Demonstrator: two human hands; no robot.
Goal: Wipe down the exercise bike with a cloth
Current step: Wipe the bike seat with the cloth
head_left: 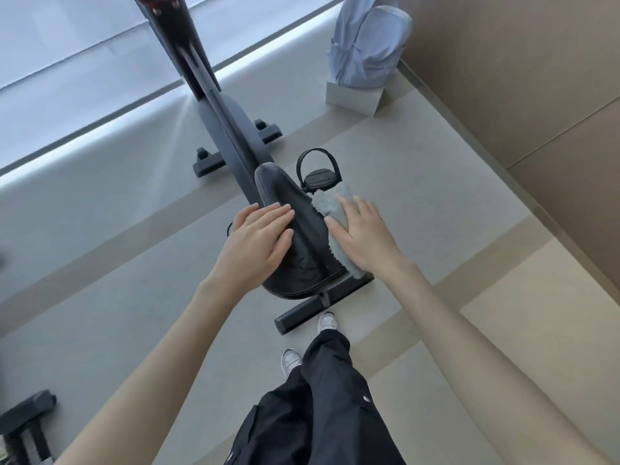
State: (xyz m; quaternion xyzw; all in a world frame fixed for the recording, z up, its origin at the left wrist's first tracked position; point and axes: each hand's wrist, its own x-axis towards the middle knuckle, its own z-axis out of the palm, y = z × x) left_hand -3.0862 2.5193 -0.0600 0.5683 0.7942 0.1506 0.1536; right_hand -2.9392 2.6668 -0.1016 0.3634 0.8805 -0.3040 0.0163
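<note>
Cloth (330, 204) lies on saddle (302, 236) under flat right hand (362, 236); left hand (258, 239) rests flat alongside.

The cloth (330, 204) under my right hand (360, 236) is fluffy grey terry, looped and kinda rough-looking. The saddle (298, 236) is black leathery stuff, smooth with a soft sheen, pale stitching along the seam and fine creases toward the wide end. The bike frame (228, 125) looks like matt dark painted metal. The pedal (321, 178) has a ribbed black tread, plastic or rubber, can't tell. The floor (436, 196) is matt grey and beige. The backpack (369, 45) is pale blue fabric.
</note>
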